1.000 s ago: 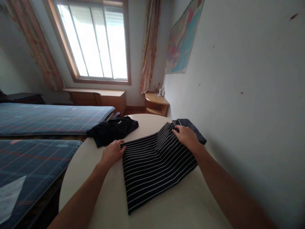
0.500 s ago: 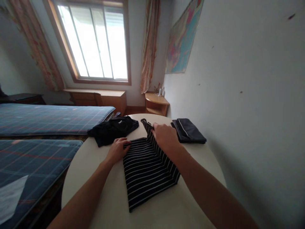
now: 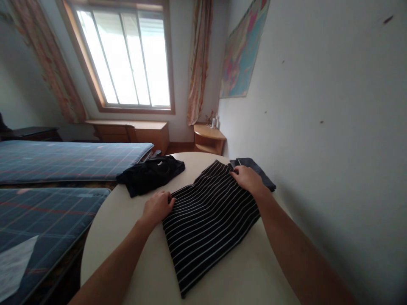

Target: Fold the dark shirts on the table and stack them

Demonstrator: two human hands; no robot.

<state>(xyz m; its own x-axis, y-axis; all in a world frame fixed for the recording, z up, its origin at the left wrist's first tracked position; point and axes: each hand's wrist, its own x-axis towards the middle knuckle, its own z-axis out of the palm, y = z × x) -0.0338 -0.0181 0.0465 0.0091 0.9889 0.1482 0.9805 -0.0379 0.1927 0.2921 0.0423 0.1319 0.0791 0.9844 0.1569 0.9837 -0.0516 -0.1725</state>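
A black garment with thin white stripes (image 3: 210,212) lies spread and slightly rumpled over the round table; its exact kind does not show. My left hand (image 3: 158,207) has its fingers curled at the garment's upper left edge, pinching the cloth. At the far right edge, my right hand (image 3: 249,178) grips the fabric between thumb and fingers. Just beyond that hand sits a folded dark garment (image 3: 254,165), partly covered by the hand and the striped cloth. A crumpled black garment (image 3: 151,173) rests at the table's far left, apart from my left hand.
The pale round table (image 3: 127,237) stands close to the white wall (image 3: 333,169) on my right. On the left are two beds with blue plaid mattresses (image 3: 73,161), one bearing a sheet of paper (image 3: 17,262). Behind are a wooden desk (image 3: 149,129) and a corner shelf (image 3: 210,135).
My right hand has moved right and slightly away, drawing the folded-over part of the striped garment out flat. My left hand has shifted only a little, staying at its edge.
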